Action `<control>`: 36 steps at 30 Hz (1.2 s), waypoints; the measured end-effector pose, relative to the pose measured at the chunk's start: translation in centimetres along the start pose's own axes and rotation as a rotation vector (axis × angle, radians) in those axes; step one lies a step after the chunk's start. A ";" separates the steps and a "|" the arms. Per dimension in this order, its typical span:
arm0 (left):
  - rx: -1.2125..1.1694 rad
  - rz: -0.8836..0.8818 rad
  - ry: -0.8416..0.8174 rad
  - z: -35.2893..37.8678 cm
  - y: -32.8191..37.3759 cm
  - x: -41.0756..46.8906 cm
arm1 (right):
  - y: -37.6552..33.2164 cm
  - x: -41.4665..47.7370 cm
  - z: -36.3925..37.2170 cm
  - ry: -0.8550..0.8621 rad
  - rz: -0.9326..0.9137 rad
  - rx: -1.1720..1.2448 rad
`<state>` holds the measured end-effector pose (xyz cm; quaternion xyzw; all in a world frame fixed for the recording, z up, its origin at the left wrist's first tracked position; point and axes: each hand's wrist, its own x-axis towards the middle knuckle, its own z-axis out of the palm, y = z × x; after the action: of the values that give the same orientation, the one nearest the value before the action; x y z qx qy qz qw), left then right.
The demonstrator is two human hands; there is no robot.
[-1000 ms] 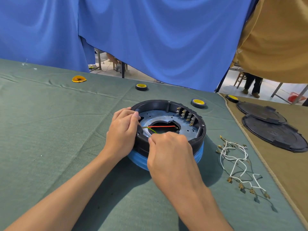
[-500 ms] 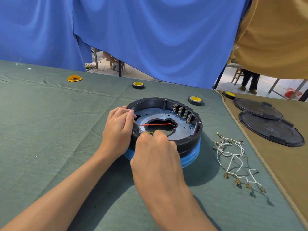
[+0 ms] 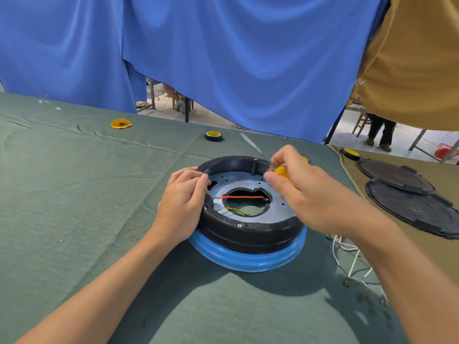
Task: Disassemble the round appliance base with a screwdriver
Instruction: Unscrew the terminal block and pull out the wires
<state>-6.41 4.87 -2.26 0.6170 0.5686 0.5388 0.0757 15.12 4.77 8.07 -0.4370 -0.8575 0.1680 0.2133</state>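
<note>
Left hand (image 3: 182, 207) grips the left rim of the round black plastic appliance base (image 3: 248, 229); right hand (image 3: 305, 197) clamps a yellow-handled screwdriver (image 3: 282, 171) over its far edge; wrinkled green cloth surface (image 3: 74, 194) around.

Black base (image 3: 248, 232) with blue ring (image 3: 248, 259), yellow-handled screwdriver (image 3: 282, 171), green cloth (image 3: 74, 194).

**Screwdriver lifts off base**

The right hand (image 3: 305, 194), low at the near rim of the base (image 3: 248, 232) a second ago, has risen to its far right, gripping the yellow screwdriver (image 3: 282, 171) and uncovering the green wire (image 3: 233, 209).
</note>
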 end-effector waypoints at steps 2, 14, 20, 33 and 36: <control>-0.012 0.005 -0.008 -0.2 0.0 0.2 | 0.5 1.8 0.7 -0.079 -0.066 0.015; -0.017 0.022 -0.016 -0.3 -0.2 0.2 | 1.9 6.7 6.0 -0.194 -0.099 -0.091; -0.018 0.009 -0.028 -0.3 -0.2 0.2 | 1.4 7.1 6.6 -0.180 -0.091 -0.157; -0.066 0.018 -0.018 -0.4 -0.2 0.0 | 0.1 2.9 -3.4 0.148 -0.014 0.457; -0.093 0.010 -0.029 -0.5 0.0 0.0 | 2.4 1.1 -4.2 0.168 0.115 0.355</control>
<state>-6.79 4.64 -2.08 0.6234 0.5386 0.5561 0.1098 18.28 7.41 10.75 -0.4534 -0.7672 0.2914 0.3478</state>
